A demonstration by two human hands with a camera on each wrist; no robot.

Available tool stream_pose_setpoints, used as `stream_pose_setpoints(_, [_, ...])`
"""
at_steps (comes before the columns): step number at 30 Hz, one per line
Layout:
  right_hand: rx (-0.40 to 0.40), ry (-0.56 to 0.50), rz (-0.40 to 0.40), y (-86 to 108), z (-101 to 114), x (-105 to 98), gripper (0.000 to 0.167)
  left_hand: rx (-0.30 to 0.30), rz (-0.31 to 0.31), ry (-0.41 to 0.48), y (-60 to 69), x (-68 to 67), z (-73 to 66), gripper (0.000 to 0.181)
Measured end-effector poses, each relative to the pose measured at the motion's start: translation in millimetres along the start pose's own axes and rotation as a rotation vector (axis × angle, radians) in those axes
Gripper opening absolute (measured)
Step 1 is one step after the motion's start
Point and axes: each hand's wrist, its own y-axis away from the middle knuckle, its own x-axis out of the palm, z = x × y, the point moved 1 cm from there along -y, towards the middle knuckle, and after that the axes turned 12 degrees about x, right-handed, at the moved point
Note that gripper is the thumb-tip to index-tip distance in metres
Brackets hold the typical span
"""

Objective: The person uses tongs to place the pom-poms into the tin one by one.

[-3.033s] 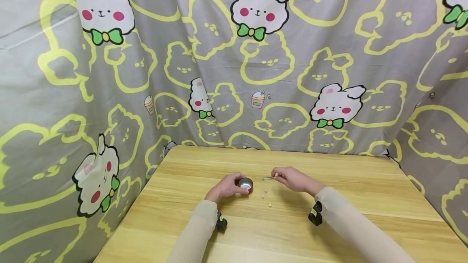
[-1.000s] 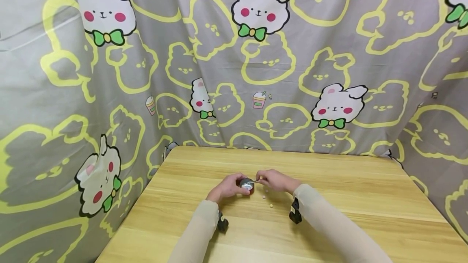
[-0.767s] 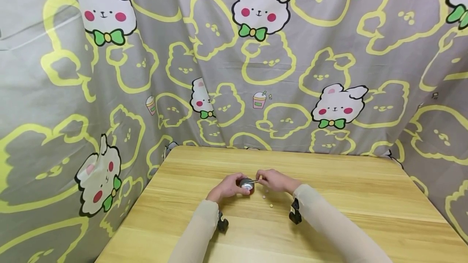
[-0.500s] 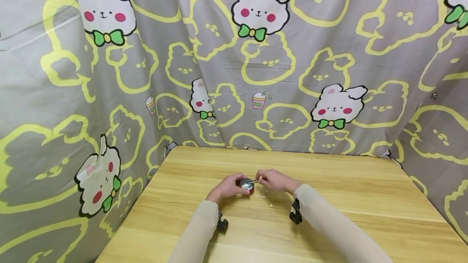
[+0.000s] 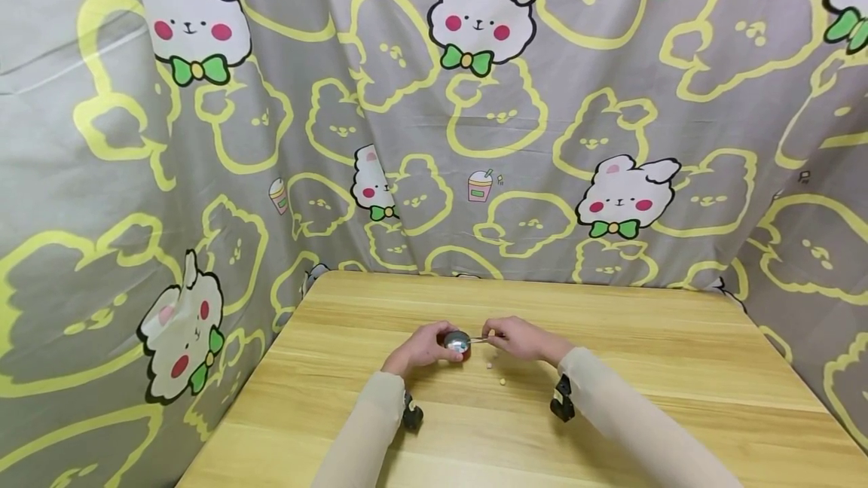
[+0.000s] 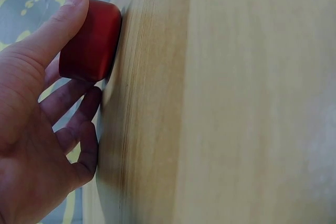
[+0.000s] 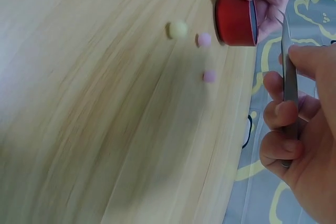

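A wooden desk (image 5: pixel 610 390) stretches before me. The left hand (image 5: pixel 426 345) grips a red cup (image 7: pixel 234 20) on it; the right hand (image 5: pixel 521 339) pinches metal tweezers (image 7: pixel 290 77), tips at the cup's mouth. Nearby lie a yellow ball (image 7: pixel 179 30) and two smaller pink balls (image 7: pixel 205 39).

The tin (image 5: pixel 458 347) stands on the table (image 5: pixel 502 435), tweezers (image 7: pixel 289 77) at its right, three balls (image 7: pixel 204 39) before it rightward, curtain (image 5: pixel 475 123) behind.
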Motion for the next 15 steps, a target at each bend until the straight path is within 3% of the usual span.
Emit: stream_pose_setpoints(15, [0.043,0.046,-0.009,25.2,-16.3,-4.9,0.018,-0.007,0.0,0.012,-0.4,1.0,3.0,0.044])
